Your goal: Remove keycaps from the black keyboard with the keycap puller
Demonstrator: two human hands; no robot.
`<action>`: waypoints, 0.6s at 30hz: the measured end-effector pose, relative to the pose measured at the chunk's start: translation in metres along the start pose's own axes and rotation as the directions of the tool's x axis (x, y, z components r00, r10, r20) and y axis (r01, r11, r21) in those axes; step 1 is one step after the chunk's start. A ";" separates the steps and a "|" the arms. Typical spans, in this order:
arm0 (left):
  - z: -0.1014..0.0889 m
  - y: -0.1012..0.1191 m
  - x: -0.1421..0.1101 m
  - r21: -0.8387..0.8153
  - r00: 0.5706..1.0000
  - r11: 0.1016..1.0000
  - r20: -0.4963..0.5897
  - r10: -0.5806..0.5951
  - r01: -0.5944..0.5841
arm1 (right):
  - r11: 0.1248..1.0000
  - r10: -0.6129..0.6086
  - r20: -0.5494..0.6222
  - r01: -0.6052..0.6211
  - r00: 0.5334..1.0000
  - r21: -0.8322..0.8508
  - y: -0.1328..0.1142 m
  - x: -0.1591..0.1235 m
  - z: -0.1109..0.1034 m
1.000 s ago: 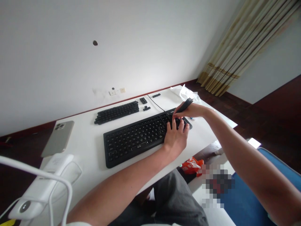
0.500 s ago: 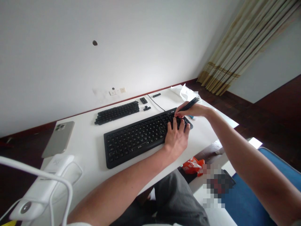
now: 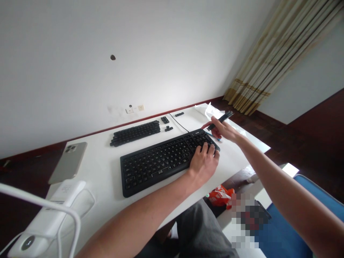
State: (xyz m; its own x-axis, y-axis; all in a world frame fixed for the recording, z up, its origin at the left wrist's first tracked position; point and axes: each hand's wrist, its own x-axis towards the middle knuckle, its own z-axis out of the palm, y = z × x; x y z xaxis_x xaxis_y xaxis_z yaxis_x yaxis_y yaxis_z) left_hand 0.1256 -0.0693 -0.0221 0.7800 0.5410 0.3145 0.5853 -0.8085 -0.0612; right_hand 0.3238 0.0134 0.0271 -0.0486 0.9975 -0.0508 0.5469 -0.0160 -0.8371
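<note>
A black keyboard (image 3: 156, 161) lies on the white table (image 3: 228, 157), its keycaps removed over most of the visible bed. My left hand (image 3: 204, 161) rests over its right end, fingers bent and apart, with nothing seen in it. Beyond, my right hand (image 3: 223, 129) grips a slim black stick-like tool (image 3: 224, 117) whose outer end looks split; its exact kind is unclear. This hand is just above the keyboard's far right corner, with the index finger stretched out. Beneath it shows part of a thin blue object (image 3: 219, 139). Behind the keyboard, removed keycaps (image 3: 135, 133) sit in rows.
Smaller keycap groups (image 3: 165, 120) lie near the wall, beside the keyboard cable (image 3: 178, 122). A white plastic bag (image 3: 211, 110) is at the far right. On the left are a phone (image 3: 71, 161) and a white power strip (image 3: 51, 218) with cables. A blue seat (image 3: 285, 218) stands at right.
My right hand has lifted away from the keyboard's keys to the right with the black tool. My left hand's fingers have drawn back slightly toward me. The view has tilted a little.
</note>
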 end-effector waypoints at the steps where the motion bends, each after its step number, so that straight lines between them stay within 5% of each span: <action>1: -0.001 0.000 0.000 -0.014 0.999 0.999 -0.008 0.047 -0.048 | 1.000 -0.016 -0.044 0.015 0.999 -0.015 0.000 -0.002 0.001; 3: -0.002 -0.001 -0.001 -0.055 0.989 0.987 -0.012 0.148 -0.148 | 0.997 -0.068 -0.103 0.064 0.992 -0.033 -0.002 -0.006 0.004; 6: -0.001 0.000 0.000 -0.119 0.963 0.956 -0.012 0.268 -0.268 | 0.975 -0.216 -0.039 0.214 0.976 -0.051 -0.008 -0.015 0.014; 9: 0.002 -0.001 0.002 -0.174 0.946 0.931 -0.018 0.323 -0.321 | 0.905 -0.353 0.010 0.344 0.936 -0.251 -0.011 -0.026 0.030; 18: 0.000 -0.002 0.003 -0.257 0.946 0.912 -0.035 0.321 -0.319 | 0.892 -0.338 -0.095 0.287 0.936 -0.348 -0.004 -0.034 0.059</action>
State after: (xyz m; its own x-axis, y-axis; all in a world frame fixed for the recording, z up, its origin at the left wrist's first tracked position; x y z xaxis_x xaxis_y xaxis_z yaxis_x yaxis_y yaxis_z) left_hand 0.1267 -0.0657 -0.0208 0.9184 0.2444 0.3110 0.2283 -0.9696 0.0877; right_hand 0.2741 -0.0250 -0.0004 -0.1509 0.9460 0.2871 0.7654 0.2955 -0.5717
